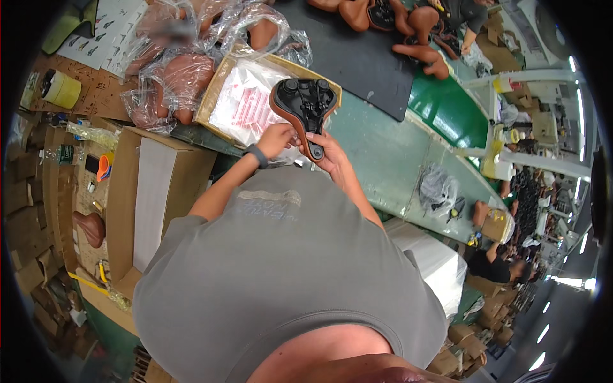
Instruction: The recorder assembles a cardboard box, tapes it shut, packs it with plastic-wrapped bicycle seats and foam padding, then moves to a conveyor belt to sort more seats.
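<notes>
A bicycle saddle (305,105) with a black underside and brown edges is held bottom up, its narrow nose toward me. My right hand (329,153) grips it around the nose, thumb over the underside. Close to the saddle's left edge is my left hand (278,139), with a dark band on the wrist. Its fingers are curled and pressed together; what they hold, if anything, is hidden. Beyond both hands, partly behind the saddle, sits a shallow cardboard box (209,97) with white plastic bags (246,102) printed in red.
Brown saddles in clear plastic (185,80) lie at the far left, and bare saddles (421,25) at the far right by another person's hand. A black mat (377,70) covers part of the green bench (377,156). An open carton (121,198) stands left of me.
</notes>
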`<state>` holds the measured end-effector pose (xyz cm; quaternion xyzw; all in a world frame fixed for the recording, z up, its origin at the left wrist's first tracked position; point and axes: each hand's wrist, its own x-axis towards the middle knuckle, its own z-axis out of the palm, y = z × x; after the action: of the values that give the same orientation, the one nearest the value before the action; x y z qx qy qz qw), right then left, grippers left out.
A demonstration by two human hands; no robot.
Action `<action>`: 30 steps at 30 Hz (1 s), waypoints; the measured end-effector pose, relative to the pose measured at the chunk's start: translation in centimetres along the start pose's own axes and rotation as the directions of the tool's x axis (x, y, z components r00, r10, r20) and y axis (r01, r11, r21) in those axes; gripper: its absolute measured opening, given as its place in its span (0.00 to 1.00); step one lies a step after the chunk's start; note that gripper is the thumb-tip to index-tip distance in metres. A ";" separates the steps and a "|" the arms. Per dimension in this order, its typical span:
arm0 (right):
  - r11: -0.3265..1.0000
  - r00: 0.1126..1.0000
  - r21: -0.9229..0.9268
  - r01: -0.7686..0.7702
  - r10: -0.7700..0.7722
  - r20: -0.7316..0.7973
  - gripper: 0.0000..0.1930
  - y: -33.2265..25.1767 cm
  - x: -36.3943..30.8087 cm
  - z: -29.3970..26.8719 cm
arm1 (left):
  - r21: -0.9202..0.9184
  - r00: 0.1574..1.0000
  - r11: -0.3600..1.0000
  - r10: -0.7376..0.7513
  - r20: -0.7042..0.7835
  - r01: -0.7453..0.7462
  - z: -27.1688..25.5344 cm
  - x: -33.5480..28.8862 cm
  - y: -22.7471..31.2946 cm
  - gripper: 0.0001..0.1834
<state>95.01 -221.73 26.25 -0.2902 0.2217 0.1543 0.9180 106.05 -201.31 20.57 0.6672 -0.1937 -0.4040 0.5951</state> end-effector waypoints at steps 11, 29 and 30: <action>0.846 0.965 -0.525 0.091 -0.205 -0.163 0.36 -1.3 -5.4 4.1 | -0.528 0.963 0.849 -0.156 -0.220 0.017 -12.6 -0.2 8.2 0.15; 0.143 0.860 -0.903 0.404 -0.395 0.323 0.38 -16.7 1.4 11.7 | -0.366 0.972 0.912 -0.226 -0.068 0.187 -15.3 13.7 15.9 0.27; 0.132 0.840 -0.907 0.401 -0.448 0.306 0.38 -18.8 2.2 9.2 | -0.388 0.947 0.921 -0.160 -0.280 0.041 -16.9 14.5 19.7 0.26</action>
<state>107.57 -230.56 40.67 -0.8304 0.0112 -0.0168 0.5568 132.13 -205.48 34.26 0.6038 0.0172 -0.3558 0.7132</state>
